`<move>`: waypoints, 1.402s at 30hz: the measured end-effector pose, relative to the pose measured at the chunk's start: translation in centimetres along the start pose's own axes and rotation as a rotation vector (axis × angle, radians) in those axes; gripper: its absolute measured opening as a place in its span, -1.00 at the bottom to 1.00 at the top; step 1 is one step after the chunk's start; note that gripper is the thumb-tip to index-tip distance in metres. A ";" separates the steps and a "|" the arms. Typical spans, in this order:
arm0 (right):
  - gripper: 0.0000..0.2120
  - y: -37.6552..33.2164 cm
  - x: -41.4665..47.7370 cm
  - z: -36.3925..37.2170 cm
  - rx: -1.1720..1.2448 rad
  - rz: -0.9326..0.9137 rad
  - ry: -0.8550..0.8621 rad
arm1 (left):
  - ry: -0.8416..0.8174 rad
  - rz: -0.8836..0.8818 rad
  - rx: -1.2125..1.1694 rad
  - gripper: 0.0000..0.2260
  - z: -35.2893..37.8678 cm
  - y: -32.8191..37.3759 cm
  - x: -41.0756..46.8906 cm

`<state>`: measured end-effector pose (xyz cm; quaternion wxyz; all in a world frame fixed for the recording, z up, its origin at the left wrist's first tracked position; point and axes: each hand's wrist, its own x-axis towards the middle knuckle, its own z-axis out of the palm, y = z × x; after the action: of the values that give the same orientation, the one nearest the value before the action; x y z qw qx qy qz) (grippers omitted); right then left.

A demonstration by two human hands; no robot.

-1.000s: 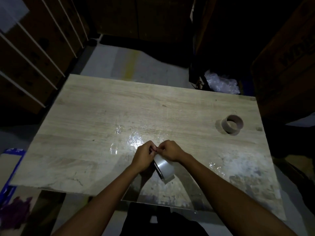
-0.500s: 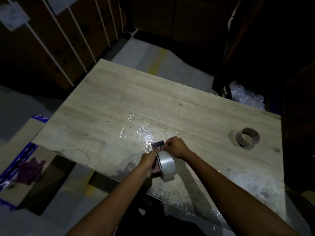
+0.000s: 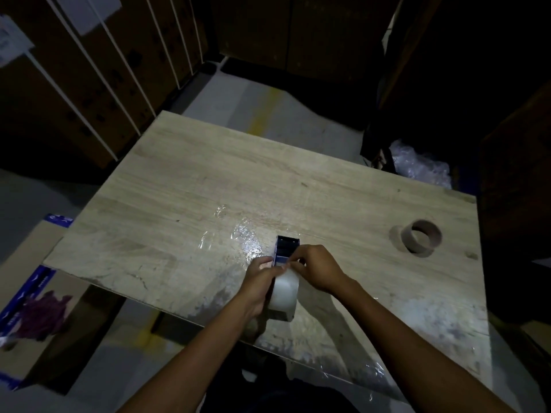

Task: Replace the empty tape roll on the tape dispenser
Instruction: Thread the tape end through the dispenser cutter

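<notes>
Table (image 3: 226,186), wood-grained, with patches of clear film near its middle. Tape dispenser (image 3: 286,249) near the near edge, toothed blade pointing toward the far edge, carrying a new clear tape roll (image 3: 284,290). Left hand (image 3: 258,281) is wrapped around the roll and the dispenser's side; right hand (image 3: 319,268) pinches narrowly at the top, apparently on the tape's free end, which is too small to confirm. Empty cardboard core (image 3: 421,240) lies well apart, toward the right edge. Risks: the end could slip and re-stick to the roll, crease, or fingers could graze the blade.
</notes>
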<state>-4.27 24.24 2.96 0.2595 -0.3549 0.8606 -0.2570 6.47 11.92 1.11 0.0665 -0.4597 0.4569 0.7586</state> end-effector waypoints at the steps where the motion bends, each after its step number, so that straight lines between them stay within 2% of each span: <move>1: -0.85 -0.4 -0.1 -0.2 -0.033 -0.004 0.026 | -0.019 0.014 0.006 -0.67 0.1 0.3 -0.3; 9: -0.79 -2.6 0.1 -1.2 -0.310 -0.093 0.159 | -0.194 0.119 0.045 -0.59 0.1 3.6 -1.5; 13: -0.79 -4.4 0.7 -3.1 -0.312 -0.055 0.224 | -0.209 0.225 0.068 -0.62 0.0 5.1 -1.5; 17: -0.84 -5.9 1.9 -5.1 -0.274 0.041 0.286 | -0.216 0.350 0.104 -0.53 -0.3 6.6 -1.6; 21: -0.90 -7.6 2.9 -6.8 -0.290 0.071 0.471 | -0.287 0.458 0.096 -0.59 -0.3 9.0 -1.9; 25: -0.86 -9.3 3.6 -9.2 -0.289 0.076 0.635 | -0.381 0.544 0.146 -0.44 -0.7 11.7 -2.2; 27: -0.84 -10.1 3.8 -10.5 -0.272 0.062 0.617 | -0.424 0.566 0.182 -0.38 -1.1 12.6 -2.4; 31: -0.85 -11.5 3.8 -11.9 -0.263 -0.105 0.488 | -0.492 0.515 0.214 -0.27 -1.5 13.8 -2.3; 34: -0.83 -12.1 4.1 -12.6 -0.348 -0.103 0.421 | -0.509 0.436 0.229 -0.35 -1.5 14.9 -1.9; 39: -0.80 -13.7 3.6 -13.1 -0.463 -0.069 0.367 | -0.476 0.387 0.297 -0.61 -0.5 16.9 -1.7; 42: -0.88 -14.6 3.5 -13.7 -0.470 -0.046 0.402 | -0.458 0.424 0.339 -0.62 -0.1 17.3 -1.4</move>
<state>-8.05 16.17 21.21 -0.0108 -0.3665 0.9223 -0.1220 -1.70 2.39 13.10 0.0836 -0.1551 0.6350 0.7522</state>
